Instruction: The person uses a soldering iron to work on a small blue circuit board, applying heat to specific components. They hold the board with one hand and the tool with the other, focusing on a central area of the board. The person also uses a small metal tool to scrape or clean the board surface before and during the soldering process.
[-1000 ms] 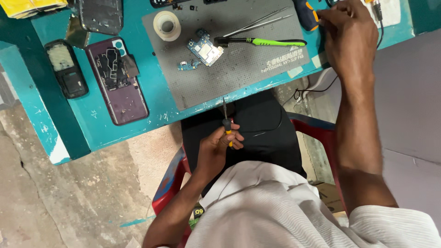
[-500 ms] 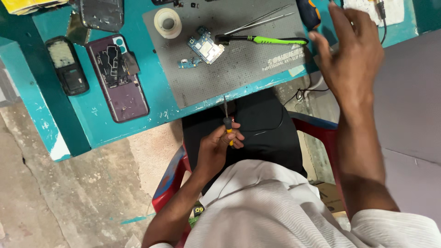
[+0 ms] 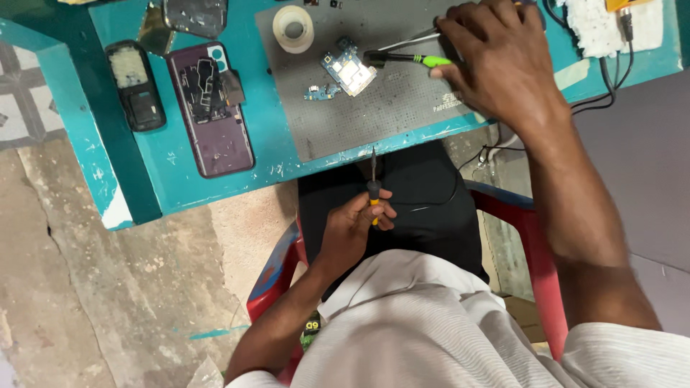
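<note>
Teal-painted workbench [image 3: 180,179] and grey repair mat [image 3: 388,108]: we sit over an opened phone, a tool in each reach.

We go from big to small; our right hand [image 3: 503,65] lies fingers-down on the mat's far edge over the green-handled tool [image 3: 410,59], and whether it has closed on it we cannot tell; the purple phone shell [image 3: 212,108] lies open-side up left of the mat, parked off the work area; our left hand [image 3: 356,226] holds the small screwdriver [image 3: 373,188] pinched in curled fingers over our lap, clear of the bench; its long axis runs near-vertical in view, tip toward the mat edge; the small circuit board [image 3: 348,70] rests on the mat.
</note>
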